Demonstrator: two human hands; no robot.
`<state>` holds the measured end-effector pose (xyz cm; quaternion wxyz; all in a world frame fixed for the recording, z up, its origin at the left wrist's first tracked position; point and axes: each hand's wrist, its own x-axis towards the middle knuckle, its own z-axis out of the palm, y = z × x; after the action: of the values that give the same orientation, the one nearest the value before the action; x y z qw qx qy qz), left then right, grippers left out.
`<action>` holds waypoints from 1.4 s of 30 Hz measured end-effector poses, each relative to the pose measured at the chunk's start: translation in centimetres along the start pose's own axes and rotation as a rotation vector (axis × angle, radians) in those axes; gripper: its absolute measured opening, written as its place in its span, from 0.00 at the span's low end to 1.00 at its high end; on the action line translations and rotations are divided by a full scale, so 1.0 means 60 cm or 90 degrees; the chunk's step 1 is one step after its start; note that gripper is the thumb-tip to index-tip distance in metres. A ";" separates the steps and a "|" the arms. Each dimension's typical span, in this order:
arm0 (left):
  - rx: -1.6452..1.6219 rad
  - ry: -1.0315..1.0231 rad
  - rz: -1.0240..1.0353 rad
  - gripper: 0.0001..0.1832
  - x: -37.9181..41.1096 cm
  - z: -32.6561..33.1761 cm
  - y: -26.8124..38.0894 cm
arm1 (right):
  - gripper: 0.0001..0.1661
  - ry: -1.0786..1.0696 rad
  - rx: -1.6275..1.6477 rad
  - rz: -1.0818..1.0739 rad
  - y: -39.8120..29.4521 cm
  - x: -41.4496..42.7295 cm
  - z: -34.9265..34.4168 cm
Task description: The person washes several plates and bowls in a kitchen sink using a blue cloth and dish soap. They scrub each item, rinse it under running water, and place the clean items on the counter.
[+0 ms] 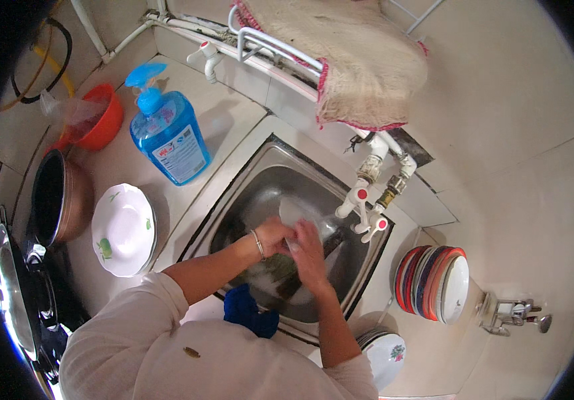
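My left hand [273, 237], with a bracelet at the wrist, is over the stainless-steel sink [287, 159]. It grips a thin white object [292, 211], partly hidden by my fingers; whether this is a dish or a utensil is unclear. My right hand [312, 257] meets the left one and closes on the same white object. Below them in the basin lie a dark, long item [334, 240] and a greenish-brown piece [273, 270], both hard to make out. A dark blue cloth [252, 312] rests at the sink's front edge.
Left of the sink stand a blue pump bottle [177, 137], white plates [123, 230], a pot [74, 197] and a red plastic bowl [99, 117]. Taps [362, 205] overhang its right back corner. Plate stacks [454, 290] [389, 357] stand to the right. A burlap cloth [367, 75] covers a rack.
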<state>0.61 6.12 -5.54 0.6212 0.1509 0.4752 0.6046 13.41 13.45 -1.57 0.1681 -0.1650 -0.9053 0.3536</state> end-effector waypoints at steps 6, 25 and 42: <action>-0.117 -0.072 -0.144 0.23 0.001 -0.002 0.037 | 0.27 -0.100 -0.068 -0.059 0.059 0.104 0.015; -0.319 -0.013 -0.035 0.24 0.064 -0.052 -0.025 | 0.24 0.307 1.036 0.362 0.136 -0.026 -0.009; 0.660 0.574 0.339 0.26 0.074 0.040 -0.003 | 0.25 0.464 1.054 0.383 0.079 -0.030 0.026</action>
<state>1.74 10.97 -6.29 0.0470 0.2721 0.8564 0.4362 15.24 15.10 -6.29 0.4056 -0.3198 -0.1791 0.8373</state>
